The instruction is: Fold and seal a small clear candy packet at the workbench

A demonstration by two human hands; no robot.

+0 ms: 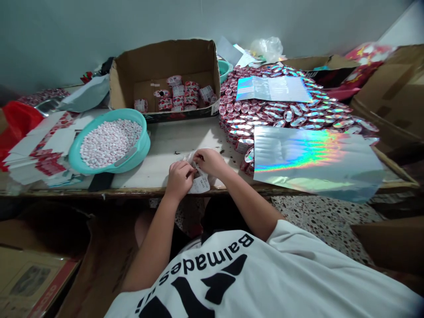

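Near the table's front edge, my left hand (179, 179) and my right hand (208, 161) come close together over a small clear plastic bag (200, 185) with a white printed label. Both hands have their fingers curled and pinch the bag's upper part. The label hangs below, between the hands, at the edge of the table. What lies inside the bag, if anything, is hidden by my fingers. To the left of my hands stands a turquoise basin (145, 149) filled with small white and pinkish pieces (111, 142).
An open cardboard box (132, 66) at the back holds several red-and-white wrapped packs (191, 93). At right, a large pile of shiny packs (238, 119) carries holographic sheets (308, 159). Printed cards (49, 145) lie at left, near a red bag (20, 128).
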